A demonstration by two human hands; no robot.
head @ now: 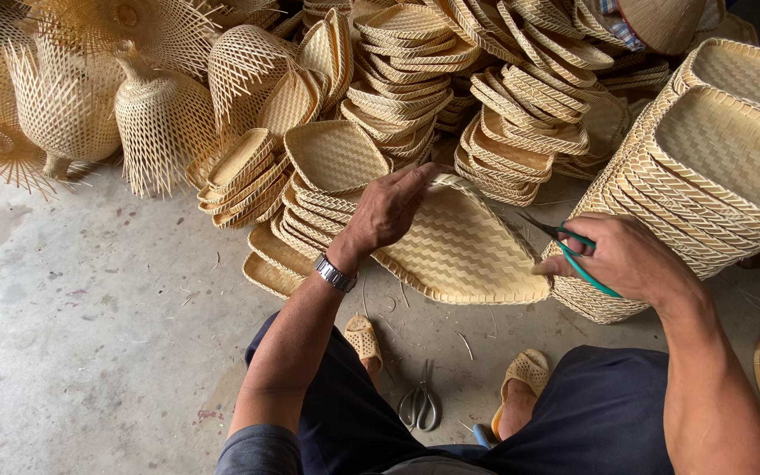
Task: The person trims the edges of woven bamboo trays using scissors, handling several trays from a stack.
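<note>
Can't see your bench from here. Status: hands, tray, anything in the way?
Left hand gripping tray rim. Right hand holds green scissors at tray edge. Tray stacks close around; spare scissors on floor.

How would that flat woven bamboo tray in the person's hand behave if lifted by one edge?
The flat woven bamboo tray probably stays stiff: the left hand holds it up by one rim without sagging. It looks light, being thin strips. Its flat base seems unlikely to roll.

hands: 2 | green-handled scissors [573, 251]: 1 | grey scissors [420, 407]: 1 | woven sandals: 2 | wristwatch [335, 274]: 1 | woven bamboo trays: too many to count
</note>
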